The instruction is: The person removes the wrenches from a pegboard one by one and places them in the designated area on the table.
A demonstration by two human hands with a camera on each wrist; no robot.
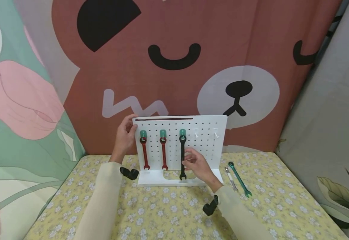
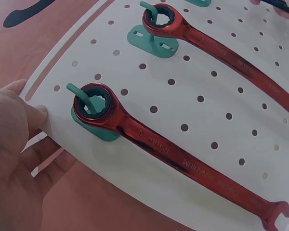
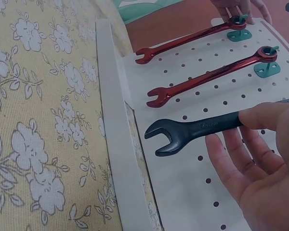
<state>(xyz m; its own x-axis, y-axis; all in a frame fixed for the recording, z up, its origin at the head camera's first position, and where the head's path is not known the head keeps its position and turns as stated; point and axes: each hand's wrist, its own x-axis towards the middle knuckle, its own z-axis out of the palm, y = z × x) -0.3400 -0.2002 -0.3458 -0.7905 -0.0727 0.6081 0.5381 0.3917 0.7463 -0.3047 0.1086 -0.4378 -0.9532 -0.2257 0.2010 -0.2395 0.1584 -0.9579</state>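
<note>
Black wrench [image 1: 182,156] — hung on pegboard [image 1: 205,146] — touches right hand [image 1: 199,166] (fingertips).

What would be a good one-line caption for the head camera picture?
Right hand holds a black wrench hanging on a white pegboard that the left hand grips.

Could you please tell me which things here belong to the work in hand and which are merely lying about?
In hand:
- black wrench, hung on a green hook, pinched by the right hand
- white pegboard, steadied at its edge by the left hand
- two red wrenches, already hung

Lying about:
- teal wrench and small silver wrench, on the flowered tablecloth
</note>
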